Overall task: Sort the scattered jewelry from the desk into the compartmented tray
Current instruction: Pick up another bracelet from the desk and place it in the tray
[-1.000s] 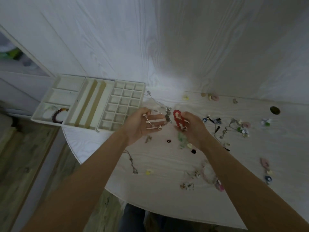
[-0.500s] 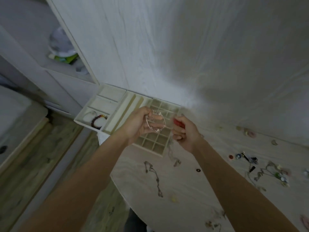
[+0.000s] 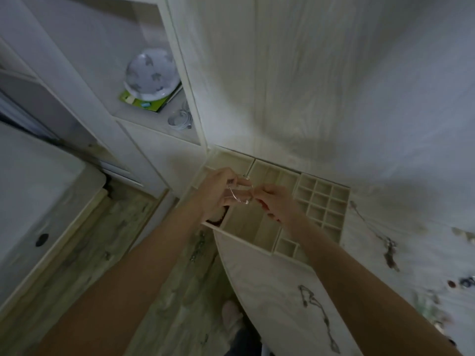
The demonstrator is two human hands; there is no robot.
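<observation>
Thin silver wire bangle (image 3: 240, 192), held up over cream compartmented tray (image 3: 318, 199) at the desk's left end. Tray: wide bays left, long slots middle, small square grid right. Dark chain necklace (image 3: 320, 316) lies loose on white woodgrain desk (image 3: 270, 278).

White wood-grain wall (image 3: 334, 86); shelf niche (image 3: 154, 119); greyish, perhaps wooden, floor (image 3: 167, 291).

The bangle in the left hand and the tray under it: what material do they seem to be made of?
The bangle looks like thin silver-coloured metal: a fine, rigid hoop with bright glints and small charms, though blur leaves the exact metal open. It is held by the left hand, and the right hand pinches its side. The tray looks like pale, matte, fabric- or paper-covered board, with thin straight dividers and no shine.
</observation>
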